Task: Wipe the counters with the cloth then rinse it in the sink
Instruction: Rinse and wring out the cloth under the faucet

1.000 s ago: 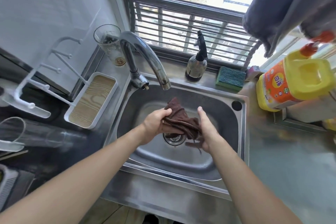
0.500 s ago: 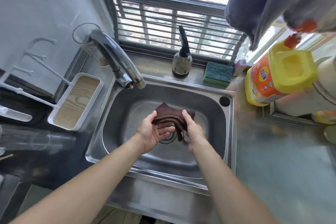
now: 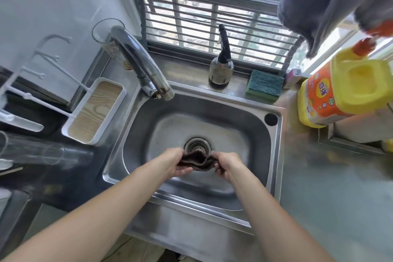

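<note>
Brown cloth (image 3: 196, 160), bunched, held over sink (image 3: 274, 176) just before drain (image 3: 197, 144), left hand (image 3: 173, 160) and right hand (image 3: 226, 165) fingers pinching opposite ends; rinse step, tap (image 3: 144, 66) apparently dry; next likely needs water running.

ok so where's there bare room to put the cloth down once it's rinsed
The widest bare patch is the steel counter right of the sink, in front of the yellow detergent jug. The basin floor around the drain is bare too. The back ledge is crowded: spray bottle, green sponge, glass. Left of the sink, the white rack fills the space.
</note>
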`<act>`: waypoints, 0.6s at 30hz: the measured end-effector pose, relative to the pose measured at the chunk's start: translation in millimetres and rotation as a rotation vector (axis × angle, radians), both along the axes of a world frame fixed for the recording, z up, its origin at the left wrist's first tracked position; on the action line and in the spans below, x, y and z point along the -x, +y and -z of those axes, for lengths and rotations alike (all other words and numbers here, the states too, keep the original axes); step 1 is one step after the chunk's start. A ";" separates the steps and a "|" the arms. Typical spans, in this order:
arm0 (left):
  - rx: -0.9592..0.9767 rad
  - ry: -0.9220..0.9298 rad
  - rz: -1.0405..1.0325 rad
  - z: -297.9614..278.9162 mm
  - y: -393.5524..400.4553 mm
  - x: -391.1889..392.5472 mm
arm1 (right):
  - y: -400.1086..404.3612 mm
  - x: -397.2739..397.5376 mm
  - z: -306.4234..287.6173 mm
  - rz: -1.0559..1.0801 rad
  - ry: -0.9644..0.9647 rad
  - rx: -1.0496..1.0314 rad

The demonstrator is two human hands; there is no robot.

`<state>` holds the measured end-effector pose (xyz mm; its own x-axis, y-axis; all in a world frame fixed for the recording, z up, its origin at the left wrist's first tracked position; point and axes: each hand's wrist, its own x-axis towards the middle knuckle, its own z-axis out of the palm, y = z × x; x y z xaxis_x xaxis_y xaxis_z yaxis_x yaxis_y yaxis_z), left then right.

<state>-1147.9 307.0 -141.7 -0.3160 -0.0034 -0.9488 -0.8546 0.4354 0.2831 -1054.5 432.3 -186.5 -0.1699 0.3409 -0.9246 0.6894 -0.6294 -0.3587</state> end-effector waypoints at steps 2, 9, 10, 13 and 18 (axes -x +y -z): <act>-0.021 0.064 -0.023 -3.9 10.4 -6.2 | 4.7 -5.4 -14.4 -0.041 0.041 0.004; -0.521 0.649 -0.009 -40.6 70.4 -63.6 | 77.1 -61.9 -90.1 0.145 0.608 -0.508; -0.608 0.624 -0.001 -44.2 82.2 -76.5 | 89.1 -76.5 -96.0 0.192 0.620 -0.599; -0.712 0.533 0.142 -45.1 117.3 -120.3 | 118.9 -127.2 -104.0 0.262 0.462 -0.875; 0.022 0.911 0.747 -31.4 154.2 -181.4 | 138.8 -201.0 -74.2 -0.192 -0.347 -1.057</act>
<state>-966.5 461.2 -110.3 -0.8074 0.4565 -0.3738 0.1285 0.7544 0.6437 -853.5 571.1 -112.3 -0.0938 0.9764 -0.1946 0.9082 0.0038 -0.4185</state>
